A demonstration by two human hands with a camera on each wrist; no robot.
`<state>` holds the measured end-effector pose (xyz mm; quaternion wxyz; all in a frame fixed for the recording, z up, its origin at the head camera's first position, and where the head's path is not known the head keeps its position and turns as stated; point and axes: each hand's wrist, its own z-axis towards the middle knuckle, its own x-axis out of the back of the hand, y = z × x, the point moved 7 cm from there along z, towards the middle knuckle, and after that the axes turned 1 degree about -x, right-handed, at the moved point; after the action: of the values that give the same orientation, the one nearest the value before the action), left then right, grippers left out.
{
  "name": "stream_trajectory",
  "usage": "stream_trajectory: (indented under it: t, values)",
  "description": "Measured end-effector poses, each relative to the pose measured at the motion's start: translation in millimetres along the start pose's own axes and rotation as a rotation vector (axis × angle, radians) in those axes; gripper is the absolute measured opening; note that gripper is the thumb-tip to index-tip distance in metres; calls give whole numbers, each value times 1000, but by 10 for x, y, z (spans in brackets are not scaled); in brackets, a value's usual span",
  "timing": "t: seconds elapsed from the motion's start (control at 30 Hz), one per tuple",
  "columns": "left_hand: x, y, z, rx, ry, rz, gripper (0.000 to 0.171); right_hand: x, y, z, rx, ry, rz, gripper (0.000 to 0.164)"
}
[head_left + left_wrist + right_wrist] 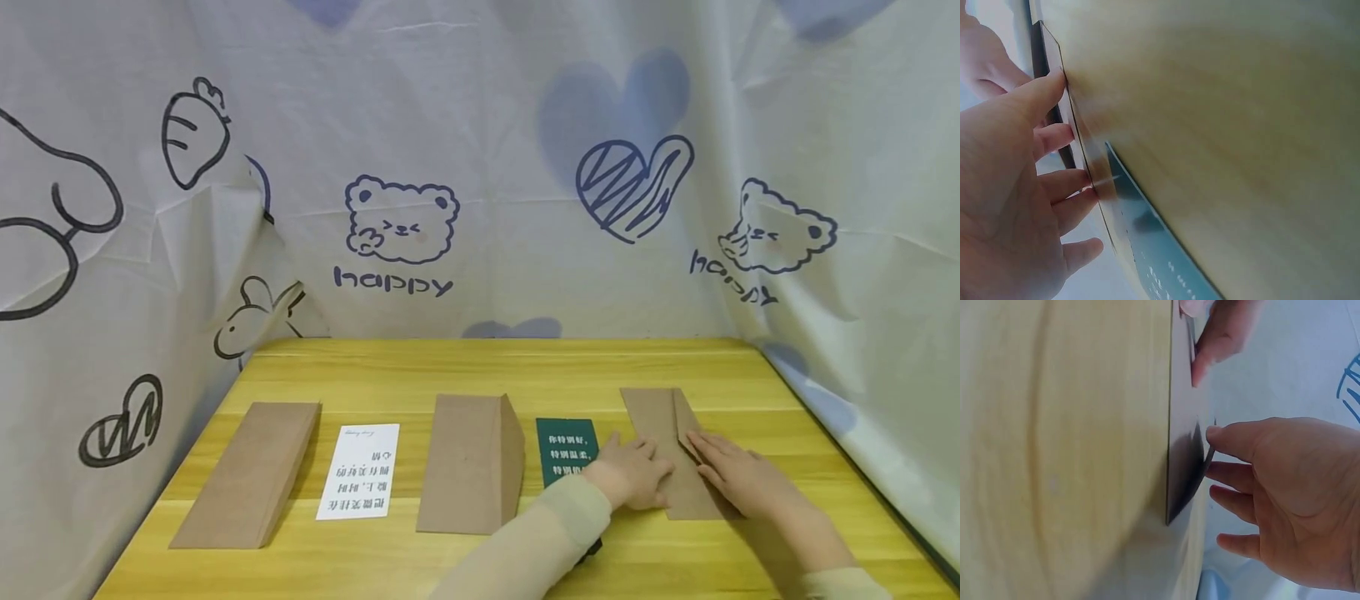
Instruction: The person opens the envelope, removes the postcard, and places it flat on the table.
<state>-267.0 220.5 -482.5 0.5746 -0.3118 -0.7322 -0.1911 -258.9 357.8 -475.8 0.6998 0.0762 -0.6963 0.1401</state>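
A brown kraft-paper envelope (pixel 651 417) lies at the right of the table, its right-hand flap (pixel 686 421) lifted partway. My left hand (pixel 630 471) rests its fingertips along the envelope's left part, fingers spread and fairly straight. At the raised flap's edge is my right hand (pixel 738 475), which pinches it between thumb and fingers; the right wrist view shows the thumb (pixel 1225 437) on one side of the paper and the fingers on the other. A dark green card (pixel 562 450) with white printed characters lies just left of the envelope, partly covered by my left hand.
Two more brown envelopes stand open a little on the wooden table (pixel 360 367), one in the middle (pixel 461 467), one at the left (pixel 240 475). Between them lies a white printed card (pixel 360 471). A small black thing (pixel 592 550) shows beneath my left sleeve. Patterned cloth surrounds the table.
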Motion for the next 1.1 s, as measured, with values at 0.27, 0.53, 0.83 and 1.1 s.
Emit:
stream_trajectory:
  t: [0.27,0.53,0.83,1.1]
  values:
    - [1,17,16,-1,4,16,56,123,179,-76,30,134,64,44]
    - [-11,5,26,2,-6,0,58,207,359,-142,-21,202,-107,66]
    - [-13,-9,32,6,-12,-3,59,125,489,-78,-79,45,-163,53]
    - [-6,-3,6,1,-16,7,59,36,550,-91,-38,3,-111,48]
